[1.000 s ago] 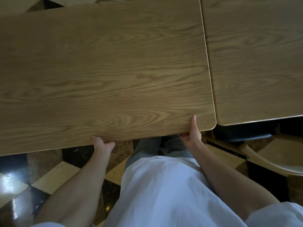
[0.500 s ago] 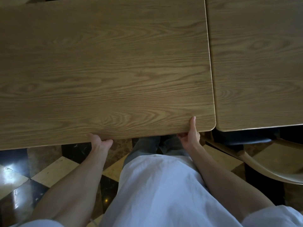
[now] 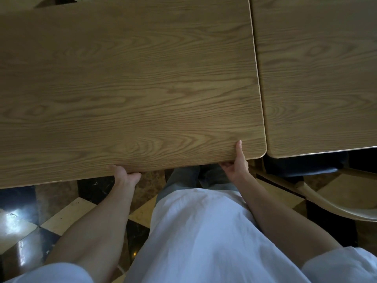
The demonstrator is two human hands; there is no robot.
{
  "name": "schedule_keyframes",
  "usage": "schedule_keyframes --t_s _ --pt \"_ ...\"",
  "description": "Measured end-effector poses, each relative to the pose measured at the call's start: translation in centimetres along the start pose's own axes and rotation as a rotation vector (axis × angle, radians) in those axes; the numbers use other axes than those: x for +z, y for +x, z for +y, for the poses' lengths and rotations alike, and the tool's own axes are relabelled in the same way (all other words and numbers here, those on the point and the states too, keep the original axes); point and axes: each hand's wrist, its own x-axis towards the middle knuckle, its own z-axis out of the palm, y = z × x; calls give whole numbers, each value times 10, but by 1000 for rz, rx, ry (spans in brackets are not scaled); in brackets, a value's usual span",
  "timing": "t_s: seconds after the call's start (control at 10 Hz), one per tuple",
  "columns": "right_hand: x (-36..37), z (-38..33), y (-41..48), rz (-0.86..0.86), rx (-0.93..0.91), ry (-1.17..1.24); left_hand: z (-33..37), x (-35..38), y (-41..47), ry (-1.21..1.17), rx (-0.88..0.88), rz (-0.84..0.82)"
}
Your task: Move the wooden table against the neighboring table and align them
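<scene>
Two benches fill the top of the head view. The wooden bench (image 3: 130,88) takes the left and centre, the neighboring bench (image 3: 318,78) the right. Their facing side edges run together along one thin seam with no floor showing through it, so they look touching or all but touching along the visible length. Far end of the seam is cut off by the frame, cannot check there.

Both hands grip the near long edge of the wooden bench. Left hand (image 3: 124,175) is curled over the edge from below; its fingers are hidden under the top, only knuckles and thumb side show. Right hand (image 3: 236,162) is clamped near the right corner, thumb flat on top of the surface, fingers wrapped beneath. Neither hand is loose, both closed on the board.

Progress, as a judgement: the "against" part looks done or nearly so. Alignment is close but not finished. The rounded near corner of the wooden bench sits slightly closer to the person than the neighboring bench's corner, so the two front edges are a little offset. The near edge of the wooden bench also slopes down to the left in view; could be wide-angle distortion or a small skew, cannot tell which.

Left to do: a small nudge away from the body to level the front edges, then let go.

Checkered floor (image 3: 30,227) below, a chair (image 3: 330,203) tucked by the neighboring bench at right.
</scene>
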Motion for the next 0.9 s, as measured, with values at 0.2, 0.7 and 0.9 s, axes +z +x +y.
schedule_keyframes --t_s 0.2,0.7,0.9 --pt "1 0 -3 4 0 -10 -3 -2 -1 10 13 22" --pt "7 -43 -24 -27 265 -644 -2 6 -53 518 -19 18" --pt "35 -65 -48 -179 160 -1192 -8 15 -73 848 28 -9"
